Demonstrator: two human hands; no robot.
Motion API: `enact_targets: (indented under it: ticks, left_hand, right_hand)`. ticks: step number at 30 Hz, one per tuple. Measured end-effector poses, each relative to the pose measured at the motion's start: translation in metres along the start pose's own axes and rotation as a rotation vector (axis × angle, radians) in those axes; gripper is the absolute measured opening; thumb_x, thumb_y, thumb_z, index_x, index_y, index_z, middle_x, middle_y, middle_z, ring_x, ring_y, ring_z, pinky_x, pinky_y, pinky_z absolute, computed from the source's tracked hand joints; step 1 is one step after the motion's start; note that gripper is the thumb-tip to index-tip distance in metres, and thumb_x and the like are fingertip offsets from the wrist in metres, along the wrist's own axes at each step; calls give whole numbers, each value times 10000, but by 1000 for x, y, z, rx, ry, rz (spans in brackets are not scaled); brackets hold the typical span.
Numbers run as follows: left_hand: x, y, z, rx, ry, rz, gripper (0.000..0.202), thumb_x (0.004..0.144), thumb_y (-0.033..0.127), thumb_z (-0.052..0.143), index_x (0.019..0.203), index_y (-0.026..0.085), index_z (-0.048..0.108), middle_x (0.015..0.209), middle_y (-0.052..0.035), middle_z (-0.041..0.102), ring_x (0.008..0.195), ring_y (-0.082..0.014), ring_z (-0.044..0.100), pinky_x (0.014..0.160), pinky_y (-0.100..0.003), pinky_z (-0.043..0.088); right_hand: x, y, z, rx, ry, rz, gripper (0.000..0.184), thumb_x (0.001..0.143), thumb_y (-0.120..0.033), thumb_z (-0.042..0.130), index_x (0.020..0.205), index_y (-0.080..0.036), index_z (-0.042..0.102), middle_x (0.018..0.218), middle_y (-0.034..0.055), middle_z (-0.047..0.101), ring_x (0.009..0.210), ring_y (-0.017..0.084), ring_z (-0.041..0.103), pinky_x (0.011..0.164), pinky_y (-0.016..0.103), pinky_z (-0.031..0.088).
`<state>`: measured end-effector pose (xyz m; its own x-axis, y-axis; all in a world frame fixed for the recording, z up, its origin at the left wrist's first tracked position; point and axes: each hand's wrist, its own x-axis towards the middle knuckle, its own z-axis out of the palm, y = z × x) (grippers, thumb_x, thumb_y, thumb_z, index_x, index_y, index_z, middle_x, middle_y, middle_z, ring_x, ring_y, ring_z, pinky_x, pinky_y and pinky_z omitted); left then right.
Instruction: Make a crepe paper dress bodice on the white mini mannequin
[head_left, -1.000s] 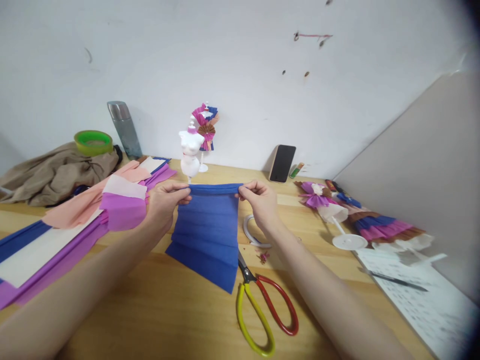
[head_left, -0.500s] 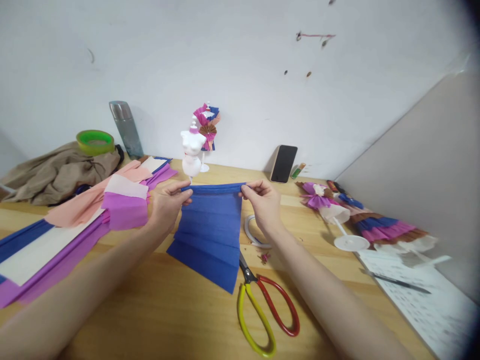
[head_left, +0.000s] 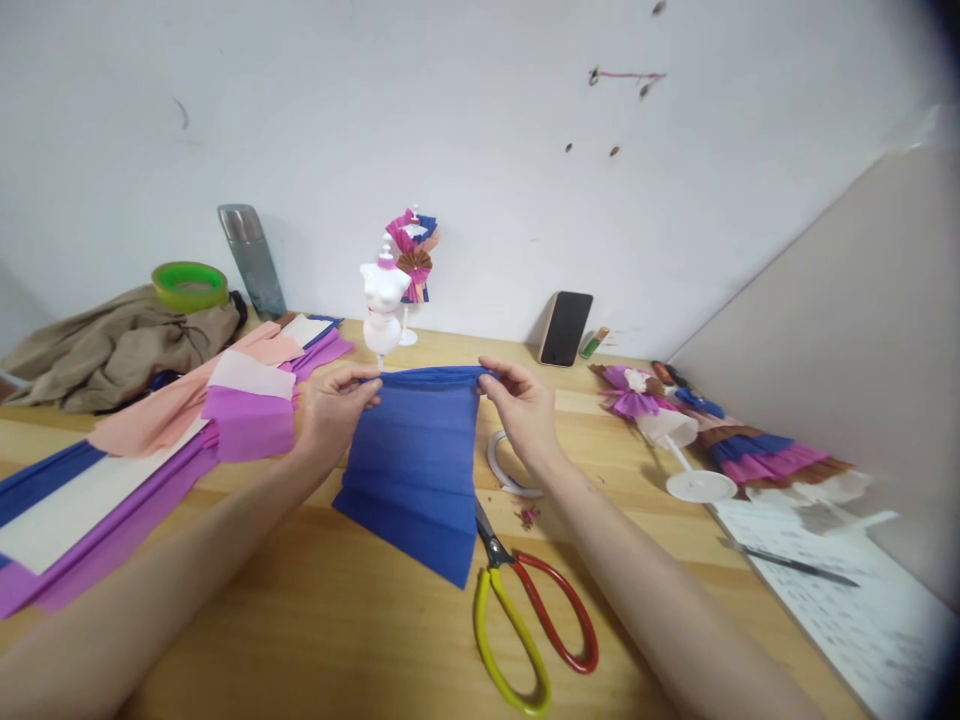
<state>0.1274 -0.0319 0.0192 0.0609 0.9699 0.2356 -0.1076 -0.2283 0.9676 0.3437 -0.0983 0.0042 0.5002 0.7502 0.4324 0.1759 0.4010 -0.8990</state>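
Note:
A sheet of blue crepe paper [head_left: 420,470] hangs down over the wooden table, creased in flat folds. My left hand [head_left: 334,412] pinches its folded top edge at the left corner. My right hand [head_left: 521,405] pinches the same edge at the right corner. Both hands are closed on the paper, holding the edge level just above the table. A small white mannequin torso [head_left: 382,310] stands right behind the paper. Scissors with one red and one yellow handle [head_left: 525,610] lie under the paper's lower right corner.
Strips of pink, purple, white and blue crepe paper [head_left: 150,450] cover the left side. Behind them are a brown cloth [head_left: 112,345], a green tape roll [head_left: 189,285] and a grey bottle [head_left: 251,260]. A phone [head_left: 565,327] leans on the wall. Dressed paper dolls [head_left: 712,440] and a printed sheet [head_left: 840,590] lie right.
My hands have drawn a little closer together along the top edge, and the fold at the edge looks slightly more rolled. Nothing else has moved.

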Motion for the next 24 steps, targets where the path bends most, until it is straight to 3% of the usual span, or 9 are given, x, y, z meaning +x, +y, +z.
enact_targets:
  ticks: [5, 11, 14, 17, 20, 22, 24]
  left_hand:
    - [1, 0, 0, -3, -8, -23, 244, 548, 308, 785, 718, 143, 728, 560, 15, 661, 503, -117, 624, 534, -233, 517]
    - [2, -3, -1, 57, -18, -21, 256, 566, 342, 761, 729, 151, 711, 545, 27, 627, 489, -116, 595, 526, -236, 484]
    - [4, -9, -4, 152, -37, 8, 252, 600, 366, 740, 749, 164, 720, 491, 51, 545, 473, -112, 528, 499, -233, 422]
    - [8, -13, -8, 330, -57, 85, 185, 643, 343, 698, 726, 180, 721, 516, 41, 516, 522, -129, 504, 524, -255, 400]
    - [7, -7, -13, 625, -21, 259, 153, 696, 250, 608, 772, 189, 726, 685, -17, 617, 707, -194, 593, 672, -321, 470]
    - [0, 1, -14, 799, 26, 495, 216, 738, 200, 555, 868, 191, 728, 872, -63, 670, 885, -243, 620, 807, -387, 487]
    - [-11, 10, -12, 868, -11, 789, 277, 792, 193, 536, 1011, 188, 705, 1074, -106, 673, 1043, -275, 607, 920, -442, 472]
  right_hand:
    - [1, 3, -3, -73, -26, -24, 196, 729, -326, 697, 887, -215, 731, 790, 28, 722, 694, 179, 634, 702, 356, 527]
    - [0, -2, -4, -304, -78, -163, 94, 804, -271, 609, 766, -217, 675, 777, 26, 645, 744, 184, 599, 689, 324, 485]
    - [0, -3, -5, -392, -75, -236, 104, 815, -244, 579, 734, -217, 638, 886, 63, 659, 866, 214, 616, 705, 328, 480]
    - [0, -3, -6, -390, -132, -264, 86, 832, -238, 554, 773, -223, 615, 942, 72, 701, 956, 241, 639, 829, 383, 481]
    - [-1, -8, -6, -432, -168, -271, 88, 850, -236, 532, 792, -233, 598, 881, 54, 720, 909, 249, 657, 867, 408, 473]
    - [-3, -14, -5, -486, -165, -301, 91, 853, -230, 524, 794, -235, 593, 876, 56, 721, 899, 257, 657, 851, 405, 475]
    - [-8, -22, -2, -547, -187, -356, 99, 862, -216, 518, 794, -238, 588, 872, 59, 714, 903, 262, 653, 844, 403, 472]
